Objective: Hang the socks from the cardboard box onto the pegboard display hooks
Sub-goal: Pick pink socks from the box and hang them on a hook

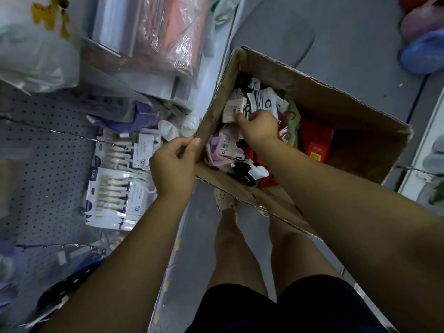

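Observation:
An open cardboard box [336, 111] stands on the floor in front of my legs. It holds several pairs of socks [230, 155], pink, white, black and red, with paper labels. My left hand [174, 164] grips the box's near left corner flap. Inside the box, my right hand [260, 127] pinches a white and black sock pair [262, 102] with a paper label. The grey pegboard [45, 169] with thin metal hooks stands at the left.
Packs of brushes [115, 188] hang on the pegboard. Plastic-wrapped goods [153, 37] and a white bag [36, 56] sit above them. Blue and pink tubs [420, 46] lie at the top right. Red packets [314, 143] lie in the box.

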Motion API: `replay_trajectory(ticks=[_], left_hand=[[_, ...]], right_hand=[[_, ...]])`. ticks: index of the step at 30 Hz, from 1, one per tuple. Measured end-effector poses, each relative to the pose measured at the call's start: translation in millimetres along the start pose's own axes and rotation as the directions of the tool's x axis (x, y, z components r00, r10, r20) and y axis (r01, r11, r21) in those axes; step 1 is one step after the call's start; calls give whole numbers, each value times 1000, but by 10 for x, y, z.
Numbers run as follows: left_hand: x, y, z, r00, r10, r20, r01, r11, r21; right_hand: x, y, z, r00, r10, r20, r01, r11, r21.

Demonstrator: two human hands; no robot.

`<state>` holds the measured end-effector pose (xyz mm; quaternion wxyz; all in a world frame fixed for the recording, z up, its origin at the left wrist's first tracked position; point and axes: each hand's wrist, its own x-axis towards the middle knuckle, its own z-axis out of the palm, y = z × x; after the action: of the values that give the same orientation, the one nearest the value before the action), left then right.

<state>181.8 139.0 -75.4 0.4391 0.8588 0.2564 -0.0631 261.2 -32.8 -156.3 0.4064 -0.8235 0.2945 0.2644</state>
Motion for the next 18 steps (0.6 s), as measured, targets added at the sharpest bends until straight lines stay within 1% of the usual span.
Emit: replay_trajectory(ticks=[2,6,9,12,15,17,18], left_hand=[[5,-6,-9,1000,-6,-1,6,1000,-3],[-17,61,-48,999,-27,28,27,1000,13],[5,141,-70,996,-55,65,52,998,43],[-32,255,-84,991,-66,116,52,992,118],[-267,391,-138,991,14,136,-42,977,210],[-471,471,-183,983,136,122,-160,964,214],[-568,517,-211,973,187,136,-210,961,182]], right_hand=[[-42,36,-52,999,-31,-13,31,999,12],[-251,162,-309,998,-55,-15,56,994,98],[-464,268,-529,998,-50,34,41,974,223],[-774,341,-792,990,-105,94,70,946,315],[-1183,397,-1006,974,-165,153,93,914,394],[-1429,448,-1105,966,-186,177,90,892,442],[-1552,457,-1154,965,-187,185,82,882,464]])
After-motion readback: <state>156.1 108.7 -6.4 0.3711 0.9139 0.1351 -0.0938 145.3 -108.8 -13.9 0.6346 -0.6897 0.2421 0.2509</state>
